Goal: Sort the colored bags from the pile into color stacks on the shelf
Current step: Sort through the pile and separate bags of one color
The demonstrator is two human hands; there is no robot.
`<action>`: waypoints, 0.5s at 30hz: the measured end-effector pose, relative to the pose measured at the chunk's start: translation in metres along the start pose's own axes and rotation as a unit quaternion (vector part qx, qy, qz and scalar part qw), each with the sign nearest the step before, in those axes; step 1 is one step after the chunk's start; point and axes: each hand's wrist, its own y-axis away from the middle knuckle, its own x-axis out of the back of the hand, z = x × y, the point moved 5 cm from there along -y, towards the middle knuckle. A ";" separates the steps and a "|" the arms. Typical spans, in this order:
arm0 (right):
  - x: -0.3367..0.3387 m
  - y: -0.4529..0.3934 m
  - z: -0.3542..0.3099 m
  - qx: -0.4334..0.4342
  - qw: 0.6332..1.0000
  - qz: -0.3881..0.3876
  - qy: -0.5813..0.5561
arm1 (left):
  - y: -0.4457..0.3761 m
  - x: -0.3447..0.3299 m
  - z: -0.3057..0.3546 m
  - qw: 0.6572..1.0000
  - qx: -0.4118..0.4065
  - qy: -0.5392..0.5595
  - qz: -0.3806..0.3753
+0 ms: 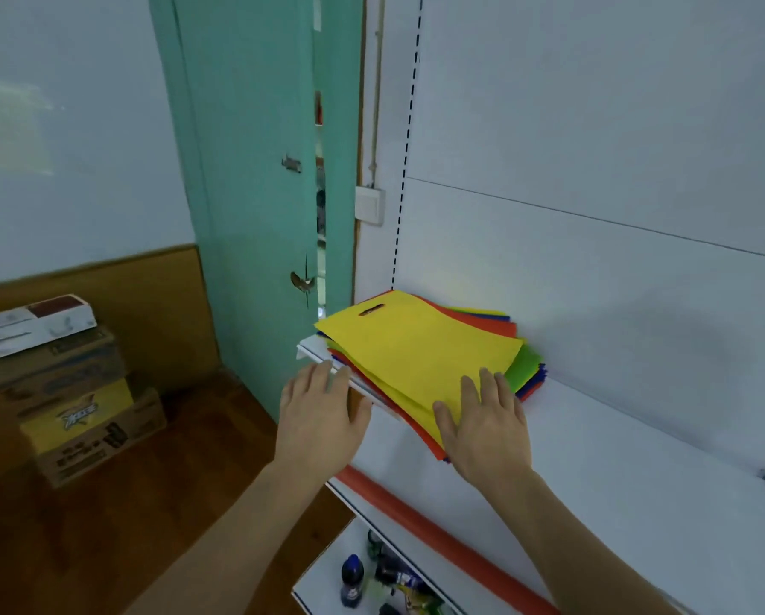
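Colored bags are seen piled at the left end of a white shelf, close against the back panel. A yellow bag with a cut-out handle slot lies on top, and red, green and blue edges are fanned out beneath it (the count cannot be told). The near corner of the pile overhangs the shelf's front edge slightly.

The right hand is laid flat on the near corner of the yellow bag, with the fingers straight and slightly spread; nothing is pinched, so its grip is apart. The left hand is held at the shelf's left front edge, just beside the pile, its fingers also straight and relaxed. Whether its fingertips touch the bags cannot be told.

A red strip is fitted along the front edge of the shelf. Bottles are stored on a lower shelf beneath. A teal door is set to the left of the shelf, and cardboard boxes are stacked on the wooden floor further left.
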 end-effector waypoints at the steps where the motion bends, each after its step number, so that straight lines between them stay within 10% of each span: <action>1: -0.001 -0.006 -0.007 -0.011 1.000 -0.003 -0.001 | -0.011 0.000 -0.009 1.000 -0.005 0.006 -0.004; 15: -0.031 -0.078 -0.022 -0.121 0.990 -0.077 0.013 | -0.133 -0.051 -0.018 0.992 -0.113 0.001 -0.062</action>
